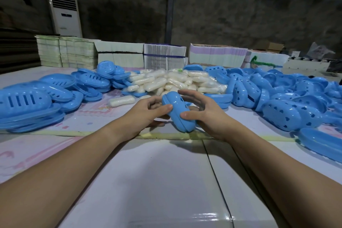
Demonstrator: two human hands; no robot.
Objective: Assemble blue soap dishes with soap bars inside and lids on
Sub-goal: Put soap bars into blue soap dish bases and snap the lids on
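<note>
I hold one closed soap dish [178, 112] tilted above the tabletop [148, 172], my left hand [148, 112] and right hand [205, 114] clasping it from either side, thumbs on top. My left fingers [162, 107] pinch its upper left end; my right fingers [188, 94] spread around its far side. Bare room lies between my forearms, down to the near edge. Slotted lids [24, 102] heap at left, too many to count; wrapped soap bars [172, 81] pile beyond my hands, one loose bar [122, 101] just in front. Dish bases [290, 114] with heart holes crowd the right. Five paper stacks [164, 56] line the far edge.
</note>
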